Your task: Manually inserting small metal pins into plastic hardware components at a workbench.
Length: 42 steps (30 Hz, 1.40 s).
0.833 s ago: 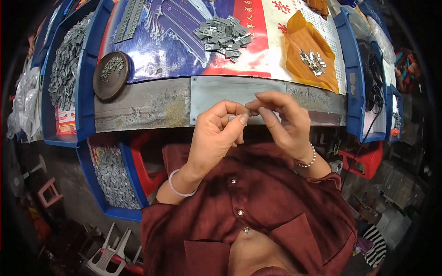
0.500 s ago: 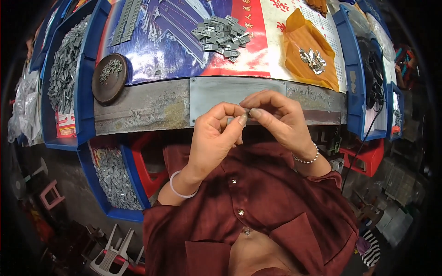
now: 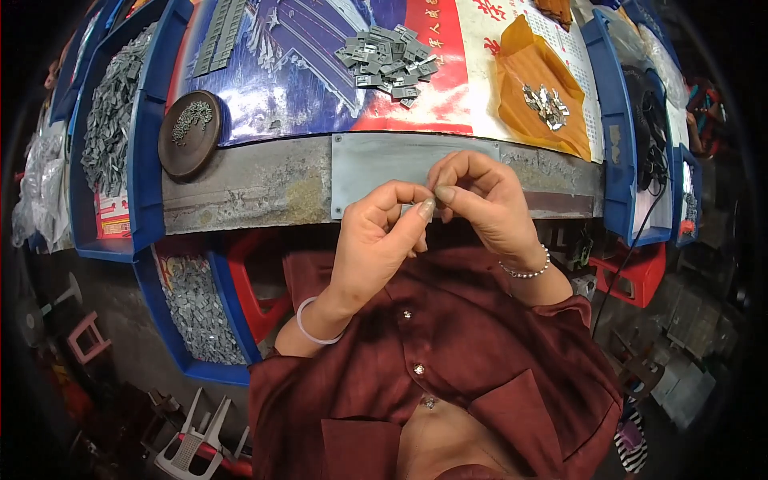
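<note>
My left hand (image 3: 382, 236) and my right hand (image 3: 490, 200) meet at the fingertips above the near edge of the bench. Thumb and forefinger are pinched together on each hand. Whatever lies between the fingertips is very small and mostly hidden by them. Behind the hands, a flat grey metal plate (image 3: 364, 164) is fixed to the bench edge. Farther back, a pile of flat grey rectangular pieces (image 3: 392, 60) lies on a glossy printed sheet (image 3: 272, 112). Small shiny metal parts (image 3: 546, 108) rest on orange-brown paper (image 3: 520, 68) at the right.
A round brown dish (image 3: 172, 164) holds tiny metal parts at the left. Blue bins (image 3: 148, 184) of grey pieces stand beside and below it. Another blue bin (image 3: 616, 160) with a black cable is at the right. Red stools (image 3: 644, 276) stand under the bench.
Both hands have shifted slightly to the right, with the fingertips still together. The right fingers have curled in a little more. The piles and bins stay where they were.
</note>
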Available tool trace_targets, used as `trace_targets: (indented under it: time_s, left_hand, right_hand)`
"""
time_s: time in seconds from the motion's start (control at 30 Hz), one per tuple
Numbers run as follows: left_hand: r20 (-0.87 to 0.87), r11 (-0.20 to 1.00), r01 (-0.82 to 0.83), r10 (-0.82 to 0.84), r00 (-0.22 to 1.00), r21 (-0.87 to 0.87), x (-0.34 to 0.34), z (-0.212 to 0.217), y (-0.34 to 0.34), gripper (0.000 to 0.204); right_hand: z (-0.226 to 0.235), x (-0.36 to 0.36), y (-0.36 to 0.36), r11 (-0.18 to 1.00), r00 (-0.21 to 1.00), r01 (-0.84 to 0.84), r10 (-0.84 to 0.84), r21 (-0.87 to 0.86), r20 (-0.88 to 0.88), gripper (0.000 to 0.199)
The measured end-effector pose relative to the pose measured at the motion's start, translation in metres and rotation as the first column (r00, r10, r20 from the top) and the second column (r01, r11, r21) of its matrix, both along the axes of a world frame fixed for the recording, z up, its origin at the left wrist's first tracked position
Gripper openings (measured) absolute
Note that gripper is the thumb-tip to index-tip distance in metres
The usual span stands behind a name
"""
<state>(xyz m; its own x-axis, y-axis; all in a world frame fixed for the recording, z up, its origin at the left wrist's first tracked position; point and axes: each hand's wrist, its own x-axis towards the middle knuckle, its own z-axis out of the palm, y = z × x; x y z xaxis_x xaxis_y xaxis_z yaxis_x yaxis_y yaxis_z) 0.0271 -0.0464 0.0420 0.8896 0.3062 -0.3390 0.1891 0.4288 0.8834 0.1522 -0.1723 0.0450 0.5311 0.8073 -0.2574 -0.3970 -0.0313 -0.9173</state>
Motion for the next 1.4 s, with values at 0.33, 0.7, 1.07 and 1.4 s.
trace_targets:
  time_s: [0.33, 0.7, 1.07, 1.4]
  left_hand:
    - [0.080, 0.997, -0.015, 0.021, 0.997, -0.079, -0.002, -0.004, 0.004, 0.018]
    - [0.161, 0.995, -0.094, 0.096, 0.982, -0.018, -0.004, -0.005, 0.001, 0.028]
    - [0.235, 0.959, -0.122, 0.061, 0.970, 0.255, -0.006, -0.016, -0.010, 0.040]
    - [0.410, 0.750, -0.360, 0.130, 0.903, 0.555, -0.002, -0.031, -0.018, 0.039]
  right_hand:
    - [0.002, 0.002, -0.001, 0.999, 0.946, -0.005, -0.007, -0.038, -0.325, 0.009]
    - [0.003, 0.000, 0.005, 1.000, 0.915, 0.020, -0.027, -0.023, -0.402, 0.011]
    - [0.010, -0.019, 0.011, 0.998, 0.993, 0.061, -0.063, -0.016, -0.100, 0.011]
    - [-0.007, -0.033, 0.015, 0.981, 0.975, 0.191, -0.195, 0.043, 0.108, 0.011]
